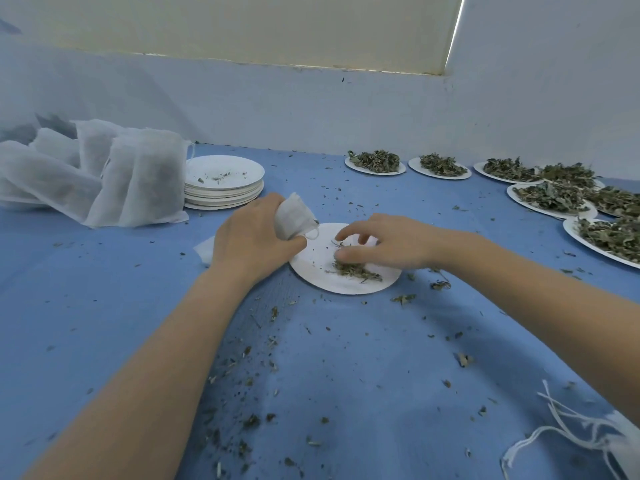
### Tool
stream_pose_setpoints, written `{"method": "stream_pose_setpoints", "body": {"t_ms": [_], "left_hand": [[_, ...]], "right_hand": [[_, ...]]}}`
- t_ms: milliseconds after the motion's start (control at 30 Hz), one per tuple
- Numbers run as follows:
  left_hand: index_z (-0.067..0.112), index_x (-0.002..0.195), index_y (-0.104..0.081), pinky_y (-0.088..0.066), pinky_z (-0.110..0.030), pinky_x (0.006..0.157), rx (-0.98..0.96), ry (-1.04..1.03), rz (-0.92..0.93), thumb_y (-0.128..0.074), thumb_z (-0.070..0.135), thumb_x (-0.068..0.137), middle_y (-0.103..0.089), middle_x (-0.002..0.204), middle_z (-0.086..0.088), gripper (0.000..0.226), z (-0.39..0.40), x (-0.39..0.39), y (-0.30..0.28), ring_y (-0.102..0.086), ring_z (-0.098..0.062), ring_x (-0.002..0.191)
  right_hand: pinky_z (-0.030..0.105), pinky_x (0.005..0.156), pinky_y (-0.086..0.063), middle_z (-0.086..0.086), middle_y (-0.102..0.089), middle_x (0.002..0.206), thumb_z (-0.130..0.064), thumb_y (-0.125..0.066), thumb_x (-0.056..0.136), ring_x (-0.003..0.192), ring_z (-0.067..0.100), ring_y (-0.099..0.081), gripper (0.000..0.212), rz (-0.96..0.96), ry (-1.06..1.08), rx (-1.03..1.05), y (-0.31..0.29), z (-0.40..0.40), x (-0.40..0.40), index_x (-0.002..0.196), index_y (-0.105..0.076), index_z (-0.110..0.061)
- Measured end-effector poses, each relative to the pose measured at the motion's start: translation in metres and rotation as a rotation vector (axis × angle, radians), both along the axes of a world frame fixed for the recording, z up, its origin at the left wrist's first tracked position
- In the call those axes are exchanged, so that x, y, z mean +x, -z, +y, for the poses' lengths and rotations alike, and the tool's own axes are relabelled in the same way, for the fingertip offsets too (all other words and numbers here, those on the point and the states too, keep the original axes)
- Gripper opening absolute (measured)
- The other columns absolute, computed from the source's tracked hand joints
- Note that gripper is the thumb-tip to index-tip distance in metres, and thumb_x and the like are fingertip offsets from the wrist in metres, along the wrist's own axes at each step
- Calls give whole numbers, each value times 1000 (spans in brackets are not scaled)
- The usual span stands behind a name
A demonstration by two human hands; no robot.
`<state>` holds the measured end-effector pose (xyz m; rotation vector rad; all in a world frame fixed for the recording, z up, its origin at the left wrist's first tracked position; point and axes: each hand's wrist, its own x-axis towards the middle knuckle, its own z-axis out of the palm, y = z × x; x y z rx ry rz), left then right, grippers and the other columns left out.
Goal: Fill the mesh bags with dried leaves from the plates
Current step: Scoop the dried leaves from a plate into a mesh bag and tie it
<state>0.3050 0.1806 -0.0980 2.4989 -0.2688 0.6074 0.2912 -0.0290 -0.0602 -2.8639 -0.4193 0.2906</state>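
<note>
My left hand (252, 239) grips a small white mesh bag (294, 216) just above the left edge of a white paper plate (313, 268). The bag's mouth points toward the plate. A small heap of dried leaves (353, 270) lies on the plate's near right part. My right hand (384, 245) hovers over those leaves with its fingers curved down onto them. Whether any leaves are between its fingers is hidden.
Several filled mesh bags (104, 174) lean at the far left beside a stack of used plates (223, 183). Several plates heaped with dried leaves (375, 162) line the far right. Leaf crumbs scatter over the blue cloth (346, 375). Loose white strings (571, 431) lie at the near right.
</note>
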Motion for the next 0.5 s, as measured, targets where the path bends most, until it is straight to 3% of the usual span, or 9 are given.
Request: {"method": "stream_pose_setpoints", "body": {"t_ms": [67, 133, 233, 333, 500], "left_hand": [[24, 101, -54, -28, -28, 63, -5, -1, -6, -67, 41, 71, -59, 92, 6, 36, 0, 0, 0, -43, -14, 78], [25, 102, -55, -29, -28, 63, -17, 5, -8, -68, 41, 71, -59, 92, 7, 37, 0, -1, 1, -43, -14, 79], [26, 103, -55, -30, -28, 64, -15, 14, -10, -68, 41, 71, -59, 93, 8, 38, 0, -1, 1, -44, -13, 80], [26, 103, -54, -30, -28, 64, -6, 12, -11, -68, 41, 71, -59, 93, 9, 38, 1, -1, 1, -44, -13, 80], [27, 102, -53, -30, -28, 64, 17, 25, -9, -69, 41, 71, -59, 94, 8, 38, 1, -1, 2, -44, -13, 80]], "right_hand": [[25, 87, -33, -9, -40, 121, -68, -51, 80, 100, 10, -47, 51, 28, -45, -2, 9, 2, -2, 127, -43, -51], [22, 87, -33, -10, -38, 121, -59, -57, 82, 94, 7, -46, 47, -50, -96, 13, 19, 4, -2, 126, -48, -45], [14, 83, -37, -10, -51, 112, -43, -66, 83, 89, 3, -49, 34, -212, -145, 146, 30, 8, -7, 114, -66, -30], [2, 80, -32, -4, -64, 109, -31, -69, 84, 95, 5, -55, 24, -317, -150, 250, 39, 11, -15, 104, -73, -20], [14, 74, -41, 5, -71, 89, -18, -64, 89, 82, 14, -61, 16, -312, -100, 310, 40, 18, -23, 96, -74, -9]]}}
